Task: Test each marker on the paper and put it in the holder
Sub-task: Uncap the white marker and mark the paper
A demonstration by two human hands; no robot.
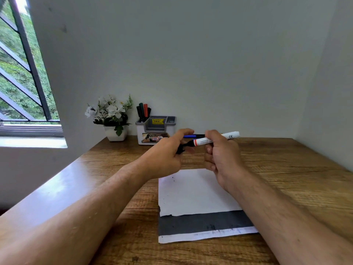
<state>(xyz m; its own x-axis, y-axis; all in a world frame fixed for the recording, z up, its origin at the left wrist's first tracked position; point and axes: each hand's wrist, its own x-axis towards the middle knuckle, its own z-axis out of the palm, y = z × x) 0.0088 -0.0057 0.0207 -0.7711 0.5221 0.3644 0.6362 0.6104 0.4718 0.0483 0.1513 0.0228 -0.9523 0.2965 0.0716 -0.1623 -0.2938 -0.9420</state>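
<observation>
My right hand grips a white marker with a red band, held level above the paper. My left hand pinches the marker's black cap at the tip end; whether the cap is on or off I cannot tell. A blue marker lies on the table behind my hands. The grey and white holder stands at the back against the wall, with several markers upright in its left compartment. The paper carries a few small dark dots.
A white pot of white flowers stands left of the holder. A dark grey sheet lies under the paper near the front edge. The wooden table meets walls at the back and right; a window is on the left.
</observation>
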